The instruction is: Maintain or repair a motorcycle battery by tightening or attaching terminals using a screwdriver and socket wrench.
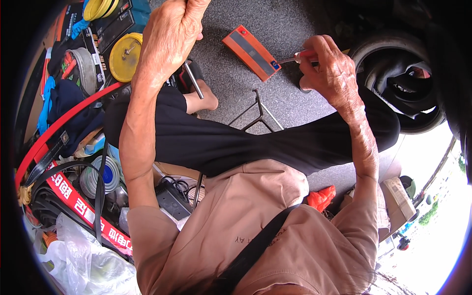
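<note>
My right hand [330, 71] is closed round the red handle of a screwdriver [287, 61]. Its thin shaft points left, and the tip meets a small blue patch at the near right corner of an orange box [251, 53]. This long box has a dark grey stripe along its top and a small red knob at its far end; it lies on the speckled grey floor. At the upper left, my left hand [172, 37] is raised with curled fingers. The top edge cuts off its fingertips, and anything in them is hidden.
A folding stool frame [258, 110] stands between my knees. Near my foot is a metal rod [193, 81]. Tyres [388, 54] lie at the right. Yellow round lids [126, 58], a red strap [66, 118], a tin [101, 177] and plastic bags [83, 255] crowd the left.
</note>
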Demonstrator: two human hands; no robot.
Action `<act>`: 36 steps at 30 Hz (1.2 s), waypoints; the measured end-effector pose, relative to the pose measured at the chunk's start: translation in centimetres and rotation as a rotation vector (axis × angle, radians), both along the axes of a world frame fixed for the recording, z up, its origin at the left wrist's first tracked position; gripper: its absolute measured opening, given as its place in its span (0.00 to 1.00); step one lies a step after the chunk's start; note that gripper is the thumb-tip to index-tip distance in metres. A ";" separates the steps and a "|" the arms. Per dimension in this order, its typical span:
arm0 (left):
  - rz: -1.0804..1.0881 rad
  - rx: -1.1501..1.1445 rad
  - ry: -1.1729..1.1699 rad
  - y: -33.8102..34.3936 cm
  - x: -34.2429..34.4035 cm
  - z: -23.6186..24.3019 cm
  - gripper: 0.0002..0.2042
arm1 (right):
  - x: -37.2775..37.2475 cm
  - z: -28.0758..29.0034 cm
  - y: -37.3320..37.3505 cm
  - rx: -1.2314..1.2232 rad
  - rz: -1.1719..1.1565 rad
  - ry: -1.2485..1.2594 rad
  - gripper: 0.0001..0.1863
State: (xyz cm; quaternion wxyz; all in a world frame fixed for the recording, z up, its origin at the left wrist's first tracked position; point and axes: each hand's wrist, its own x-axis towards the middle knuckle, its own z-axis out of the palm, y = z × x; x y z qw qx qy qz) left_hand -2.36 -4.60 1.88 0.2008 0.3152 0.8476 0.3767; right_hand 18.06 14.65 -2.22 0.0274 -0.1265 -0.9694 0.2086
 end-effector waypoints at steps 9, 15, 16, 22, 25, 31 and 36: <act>0.040 -0.019 -0.016 0.1 0.0 -0.4 0.35 | -0.1 0.2 -0.1 -0.008 0.010 -0.019 0.10; 0.063 -0.074 -0.041 0.2 0.2 -0.2 0.34 | 0.0 0.0 -0.2 -0.018 0.019 -0.011 0.09; 0.059 -0.043 -0.035 0.0 0.1 -0.4 0.34 | 0.1 0.1 -0.3 -0.019 0.022 -0.010 0.09; 0.035 -0.053 -0.037 0.3 0.3 0.1 0.34 | 0.3 0.2 -0.4 -0.006 0.027 -0.015 0.10; 0.030 -0.067 -0.038 0.3 0.2 0.1 0.34 | 0.2 0.1 -0.4 0.028 0.051 0.006 0.10; 0.025 -0.066 -0.040 0.3 0.3 0.2 0.34 | 0.3 0.0 -0.3 0.008 0.040 -0.008 0.11; 0.015 -0.056 -0.038 0.2 0.3 0.2 0.35 | 0.2 -0.1 -0.3 0.026 0.039 -0.002 0.12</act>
